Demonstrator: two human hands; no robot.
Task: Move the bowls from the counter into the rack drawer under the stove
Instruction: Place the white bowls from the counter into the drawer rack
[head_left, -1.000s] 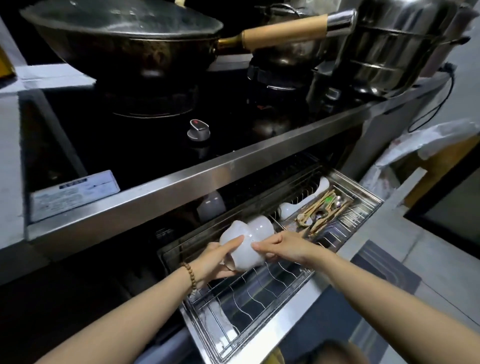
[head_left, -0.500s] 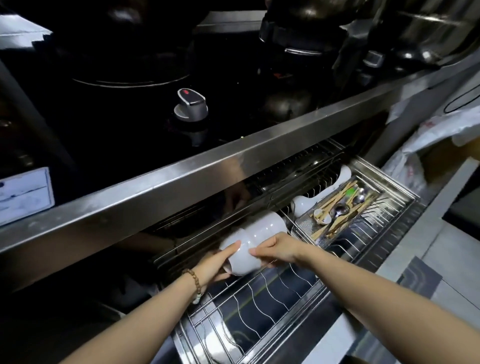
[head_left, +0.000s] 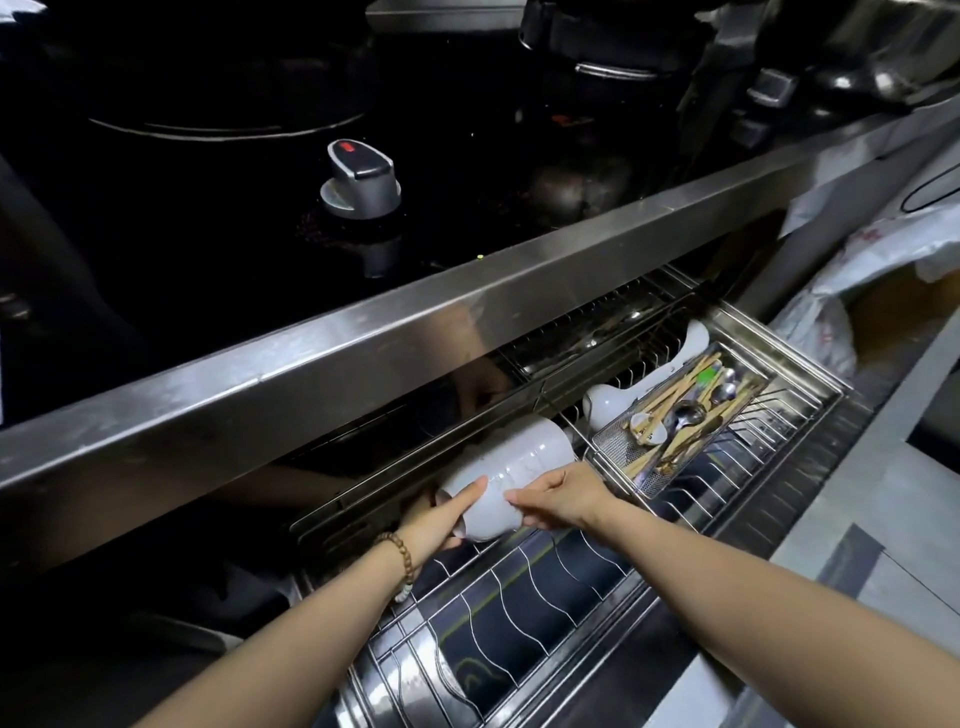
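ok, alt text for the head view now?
A person's left hand and right hand hold a stack of white bowls on its side at the back of the open rack drawer under the stove. A cutlery basket sits in the drawer to their right.

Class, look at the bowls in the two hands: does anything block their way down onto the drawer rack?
Nothing visible does. The left hand and right hand hold the bowls over the rack; the wires showing around them are bare. The cutlery basket sits to their right, not under them.
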